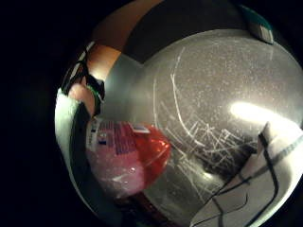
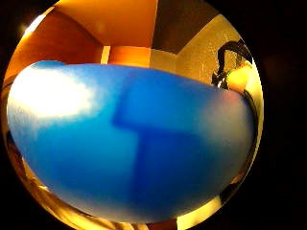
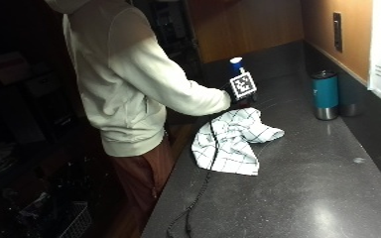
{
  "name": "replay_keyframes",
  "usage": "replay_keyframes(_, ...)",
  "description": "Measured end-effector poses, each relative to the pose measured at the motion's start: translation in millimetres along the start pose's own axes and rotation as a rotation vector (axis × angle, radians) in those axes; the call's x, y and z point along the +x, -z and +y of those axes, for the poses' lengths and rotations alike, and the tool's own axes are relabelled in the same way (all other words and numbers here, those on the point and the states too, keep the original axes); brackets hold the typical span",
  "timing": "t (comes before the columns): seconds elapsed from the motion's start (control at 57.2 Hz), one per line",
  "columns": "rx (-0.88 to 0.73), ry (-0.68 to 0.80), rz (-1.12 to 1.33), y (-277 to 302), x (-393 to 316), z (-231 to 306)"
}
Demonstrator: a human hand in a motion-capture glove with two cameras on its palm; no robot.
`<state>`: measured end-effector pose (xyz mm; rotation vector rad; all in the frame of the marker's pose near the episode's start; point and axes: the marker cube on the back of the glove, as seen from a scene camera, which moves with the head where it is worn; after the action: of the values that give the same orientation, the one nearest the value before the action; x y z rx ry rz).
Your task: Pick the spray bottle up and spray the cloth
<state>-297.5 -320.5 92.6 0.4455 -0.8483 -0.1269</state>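
Step in hand: pick-up done or nearly so, spraying not yet begun. Spray bottle (image 3: 236,67) up off the table (image 3: 322,188), blue head showing above the right hand (image 3: 238,96). Fills the thumb side palm view as a blue mass, so close against the palm; pink body and red label of the bottle visible in the little finger side view, over the speckled grey surface. Fingers themselves hidden behind the bottle in every view: cannot tell how they lie; grip judged likely from the bottle's position only.

Cloth (image 3: 233,139), white with dark check, lying crumpled on the table just below and in front of the hand, one end hanging at the table edge.

Next move, as judged: nozzle turned toward cloth, trigger pulled.

Pose: right arm held forward, bent at the elbow, hand above the cloth's far end.
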Motion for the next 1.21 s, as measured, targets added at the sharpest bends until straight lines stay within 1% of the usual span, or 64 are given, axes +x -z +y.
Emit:
replay_keyframes(0.052,-0.062,0.004,0.018,-2,5,8)
replay_keyframes(0.087,-0.073,0.006,0.021,-3,7,8)
replay_keyframes(0.157,-0.050,-0.003,0.043,-8,14,2)
replay_keyframes(0.262,0.028,0.013,-0.069,-7,4,-15)
replay_keyframes(0.297,-0.007,0.019,-0.068,-6,5,-11)
replay_keyframes(0.367,-0.145,0.044,0.010,-2,15,5)
replay_keyframes(0.524,-0.185,0.072,0.002,12,14,11)
replay_keyframes(0.612,-0.217,0.062,-0.039,11,11,15)
replay_keyframes(0.751,-0.197,0.055,-0.075,23,7,17)
replay_keyframes(0.821,-0.080,0.054,-0.094,32,1,4)
replay_keyframes(0.909,-0.197,0.075,-0.086,34,-1,21)
replay_keyframes(0.979,-0.212,0.086,-0.063,41,0,23)
replay_keyframes(1.014,-0.186,0.088,-0.062,43,0,20)
replay_keyframes(1.083,-0.045,0.080,-0.083,46,-6,1)
replay_keyframes(1.136,-0.032,0.083,-0.097,44,-9,-1)
replay_keyframes(1.206,-0.069,0.091,-0.096,51,-11,6)
